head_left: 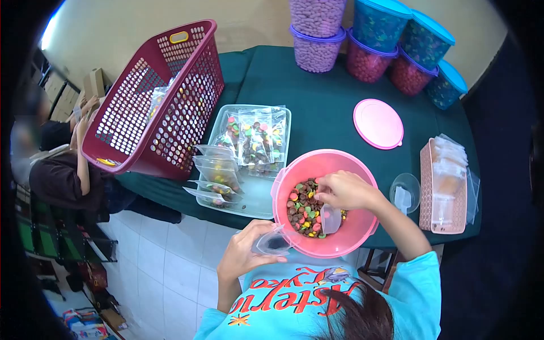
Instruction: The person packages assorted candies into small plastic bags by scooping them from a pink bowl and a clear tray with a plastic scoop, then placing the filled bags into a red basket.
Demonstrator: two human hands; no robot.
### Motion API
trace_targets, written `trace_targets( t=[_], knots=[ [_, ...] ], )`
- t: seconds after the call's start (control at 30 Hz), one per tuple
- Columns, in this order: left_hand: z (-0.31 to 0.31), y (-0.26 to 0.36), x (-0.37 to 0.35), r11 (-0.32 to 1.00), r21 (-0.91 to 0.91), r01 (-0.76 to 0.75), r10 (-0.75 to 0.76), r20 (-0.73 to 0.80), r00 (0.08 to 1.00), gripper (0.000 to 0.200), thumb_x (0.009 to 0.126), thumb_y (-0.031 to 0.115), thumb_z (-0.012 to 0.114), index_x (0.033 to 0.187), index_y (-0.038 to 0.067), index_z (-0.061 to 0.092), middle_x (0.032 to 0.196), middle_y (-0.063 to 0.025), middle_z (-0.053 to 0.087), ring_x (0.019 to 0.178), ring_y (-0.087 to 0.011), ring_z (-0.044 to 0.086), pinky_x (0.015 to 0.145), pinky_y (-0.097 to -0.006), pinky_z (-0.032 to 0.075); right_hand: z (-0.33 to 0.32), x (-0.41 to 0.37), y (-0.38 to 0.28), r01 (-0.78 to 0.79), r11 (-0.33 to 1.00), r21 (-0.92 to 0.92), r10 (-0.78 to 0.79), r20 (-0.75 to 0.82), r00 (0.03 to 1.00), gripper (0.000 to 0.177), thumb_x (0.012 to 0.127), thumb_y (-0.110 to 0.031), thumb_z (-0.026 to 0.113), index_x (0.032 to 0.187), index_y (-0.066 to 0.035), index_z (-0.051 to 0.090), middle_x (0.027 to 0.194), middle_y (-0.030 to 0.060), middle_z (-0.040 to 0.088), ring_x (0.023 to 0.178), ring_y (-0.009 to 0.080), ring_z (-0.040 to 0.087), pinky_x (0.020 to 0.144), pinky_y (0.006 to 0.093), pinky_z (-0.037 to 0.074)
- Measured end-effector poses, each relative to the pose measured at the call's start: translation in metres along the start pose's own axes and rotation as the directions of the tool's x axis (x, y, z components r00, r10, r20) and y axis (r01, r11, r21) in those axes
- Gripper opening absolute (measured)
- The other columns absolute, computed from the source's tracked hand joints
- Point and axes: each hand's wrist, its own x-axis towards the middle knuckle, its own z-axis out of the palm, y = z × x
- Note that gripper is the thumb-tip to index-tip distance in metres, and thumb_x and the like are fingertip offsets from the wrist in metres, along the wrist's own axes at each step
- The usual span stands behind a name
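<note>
My right hand (344, 191) reaches into a pink tub (362, 229) and grips a clear plastic scoop (331, 220). Brown, pink, green and yellow round candies (303, 211) lie in the tub, around the scoop. Beside the tub's near left rim, my left hand (242, 252) pinches a clear plastic bag (274, 242) whose mouth is spread. The bag looks empty. Left of the tub, a pale tray (255, 201) bears filled bags (258, 136) lying flat and several more filled bags (218, 173) leaning at its left side.
A maroon basket (148, 148) with bags inside stands at the left. A round pink lid (378, 123), a clear cup (411, 184) and a pink box (429, 212) of clear bags are at the right. Candy tubs (371, 48) stack at the back. Another person (62, 178) sits far left.
</note>
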Motion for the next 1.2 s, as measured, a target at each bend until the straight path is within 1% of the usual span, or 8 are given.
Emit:
trace_targets(
  t=[0.03, 0.1, 0.2, 0.3, 0.4, 0.73, 1.1, 1.2],
  knots=[
    [-0.002, -0.002, 0.0, 1.0, 0.017, -0.009, 0.008, 0.021, 1.0, 0.058, 0.05, 0.019, 0.079, 0.098, 0.0, 0.054, 0.097, -0.0145, 0.056, 0.087, -0.024, 0.057, 0.074, -0.0315, 0.046, 0.006, 0.005, 0.005, -0.006, 1.0, 0.005, 0.006, -0.014, 1.0, 0.026, 0.071, -0.028, 0.06, 0.075, -0.002, 0.059, 0.064, 0.0128, 0.059, 0.066, 0.0254, 0.059, 0.056, 0.0366, 0.044],
    [-0.003, -0.001, 0.002, 0.997, 0.036, -0.071, 0.069, 0.061, 0.996, 0.064, 0.046, 0.021, 0.081, 0.1, 0.0, 0.053, 0.097, -0.0153, 0.056, 0.088, -0.0251, 0.056, 0.075, -0.0319, 0.046, 0.025, 0.022, 0.016, 0.123, 0.88, -0.458, -0.01, 0.241, 0.97, 0.022, 0.067, -0.023, 0.064, 0.077, -0.003, 0.062, 0.079, 0.0115, 0.061, 0.082, 0.0243, 0.057, 0.064, 0.0347, 0.044],
    [-0.009, 0.002, -0.001, 0.994, 0.026, -0.11, 0.106, 0.121, 0.987, 0.071, 0.044, 0.025, 0.081, 0.104, 0.0, 0.051, 0.1, -0.0159, 0.054, 0.092, -0.0264, 0.055, 0.078, -0.0331, 0.044, 0.036, 0.033, 0.011, 0.119, 0.803, -0.585, 0.16, 0.402, 0.901, 0.018, 0.067, -0.017, 0.058, 0.081, -0.008, 0.063, 0.092, 0.0077, 0.058, 0.101, 0.0223, 0.046, 0.078, 0.039, 0.039],
    [-0.013, 0.003, -0.002, 0.995, -0.048, -0.088, 0.094, 0.123, 0.988, 0.075, 0.045, 0.028, 0.081, 0.107, 0.0, 0.05, 0.104, -0.0163, 0.052, 0.096, -0.0269, 0.053, 0.082, -0.0339, 0.042, 0.06, 0.034, 0.027, 0.234, 0.682, -0.693, 0.052, 0.366, 0.929, 0.019, 0.065, -0.017, 0.06, 0.081, -0.008, 0.063, 0.089, 0.0071, 0.058, 0.097, 0.0211, 0.048, 0.079, 0.0403, 0.037],
    [-0.017, 0.002, 0.0, 0.987, -0.147, -0.061, 0.085, 0.164, 0.983, 0.076, 0.046, 0.028, 0.081, 0.108, 0.001, 0.049, 0.106, -0.0168, 0.051, 0.097, -0.0273, 0.052, 0.083, -0.0338, 0.041, 0.059, 0.034, 0.021, 0.326, 0.641, -0.695, 0.11, 0.503, 0.857, 0.023, 0.064, -0.015, 0.06, 0.085, -0.007, 0.064, 0.091, 0.007, 0.058, 0.097, 0.021, 0.048, 0.083, 0.0373, 0.034],
    [-0.014, -0.011, 0.014, 0.989, -0.148, -0.001, 0.058, 0.377, 0.924, 0.08, 0.045, 0.03, 0.081, 0.111, 0.002, 0.048, 0.106, -0.0148, 0.052, 0.097, -0.0258, 0.053, 0.084, -0.0337, 0.04, 0.048, 0.041, 0.013, 0.169, 0.758, -0.63, 0.185, 0.455, 0.871, 0.024, 0.062, -0.014, 0.059, 0.083, -0.006, 0.063, 0.089, 0.0109, 0.059, 0.099, 0.0228, 0.049, 0.084, 0.0374, 0.035],
    [-0.018, -0.029, 0.029, 0.953, -0.294, 0.072, 0.075, 0.458, 0.886, 0.08, 0.043, 0.03, 0.082, 0.11, 0.002, 0.048, 0.099, -0.0118, 0.054, 0.09, -0.022, 0.055, 0.079, -0.0308, 0.042, 0.043, 0.008, 0.01, -0.35, 0.804, -0.481, 0.463, 0.136, 0.876, 0.023, 0.067, -0.018, 0.057, 0.082, -0.003, 0.062, 0.086, 0.0141, 0.06, 0.083, 0.0252, 0.059, 0.069, 0.0339, 0.048],
    [-0.02, -0.033, 0.027, 0.95, -0.298, 0.092, 0.069, 0.488, 0.87, 0.081, 0.046, 0.033, 0.08, 0.112, 0.003, 0.046, 0.103, -0.0135, 0.053, 0.094, -0.0245, 0.053, 0.082, -0.0323, 0.04, 0.032, 0.009, -0.01, -0.429, 0.78, -0.456, 0.589, 0.301, 0.75, 0.038, 0.066, -0.034, 0.061, 0.086, -0.001, 0.062, 0.092, 0.0126, 0.059, 0.085, 0.0261, 0.058, 0.072, 0.0356, 0.047]
  ],
)
